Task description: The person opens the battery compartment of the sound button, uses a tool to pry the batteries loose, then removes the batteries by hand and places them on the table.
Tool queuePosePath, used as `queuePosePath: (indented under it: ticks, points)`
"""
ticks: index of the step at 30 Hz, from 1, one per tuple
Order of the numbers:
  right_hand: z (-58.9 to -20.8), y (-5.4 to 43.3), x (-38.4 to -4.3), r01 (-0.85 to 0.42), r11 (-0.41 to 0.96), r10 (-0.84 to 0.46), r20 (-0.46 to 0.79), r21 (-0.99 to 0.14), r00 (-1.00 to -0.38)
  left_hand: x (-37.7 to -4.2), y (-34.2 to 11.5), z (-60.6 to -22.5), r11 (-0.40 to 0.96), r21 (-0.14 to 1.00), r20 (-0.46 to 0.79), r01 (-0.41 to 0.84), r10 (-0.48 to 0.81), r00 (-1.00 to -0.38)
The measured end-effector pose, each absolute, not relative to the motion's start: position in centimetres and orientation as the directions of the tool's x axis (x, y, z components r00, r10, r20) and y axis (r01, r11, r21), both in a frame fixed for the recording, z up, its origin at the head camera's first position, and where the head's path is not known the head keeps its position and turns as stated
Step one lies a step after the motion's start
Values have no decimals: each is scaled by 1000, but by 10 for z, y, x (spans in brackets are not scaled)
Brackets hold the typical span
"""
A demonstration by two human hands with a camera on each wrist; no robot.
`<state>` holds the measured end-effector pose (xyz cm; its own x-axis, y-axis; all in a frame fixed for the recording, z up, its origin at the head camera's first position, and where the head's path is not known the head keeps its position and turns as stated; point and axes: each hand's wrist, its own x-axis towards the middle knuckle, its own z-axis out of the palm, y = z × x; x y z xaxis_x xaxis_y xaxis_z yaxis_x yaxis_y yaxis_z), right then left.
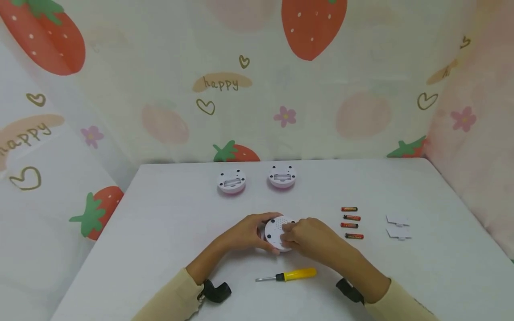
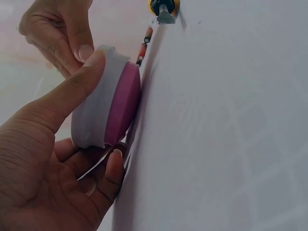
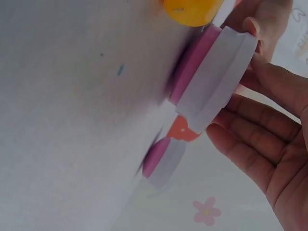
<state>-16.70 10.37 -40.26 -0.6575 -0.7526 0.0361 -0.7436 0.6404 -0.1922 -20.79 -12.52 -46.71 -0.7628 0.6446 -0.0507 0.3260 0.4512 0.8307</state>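
My left hand [image 1: 250, 232] grips the rim of a round white-and-pink battery device [image 1: 274, 232], thumb on the near side and fingers around the far side. Its white face with dark round spots and a patch of small holes is turned up; the pink part [image 2: 126, 103] faces the table. On that face rest the fingertips of my right hand [image 1: 311, 238], covering its right part. In the right wrist view the other fingers [image 3: 245, 149] extend beside the device. Whether anything small lies under the right fingertips is hidden.
Two similar devices [image 1: 231, 182] [image 1: 282, 177] stand at the back with uncovered battery slots. Several red-and-black batteries [image 1: 349, 225] lie to the right, beside two white covers [image 1: 398, 232]. A yellow-handled screwdriver [image 1: 299, 273] lies in front of my hands.
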Motion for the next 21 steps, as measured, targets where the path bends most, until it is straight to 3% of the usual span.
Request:
queuePosePath:
  ticks: [10, 21]
  points:
    - [-401, 100, -164, -801, 595, -801, 32, -65, -597, -210, -124, -469, 466, 821, -53, 330, 638, -769]
    - [-402, 101, -166, -817, 575, -817, 20, -52, -576, -207, -123, -465, 449, 833, -42, 324, 635, -772]
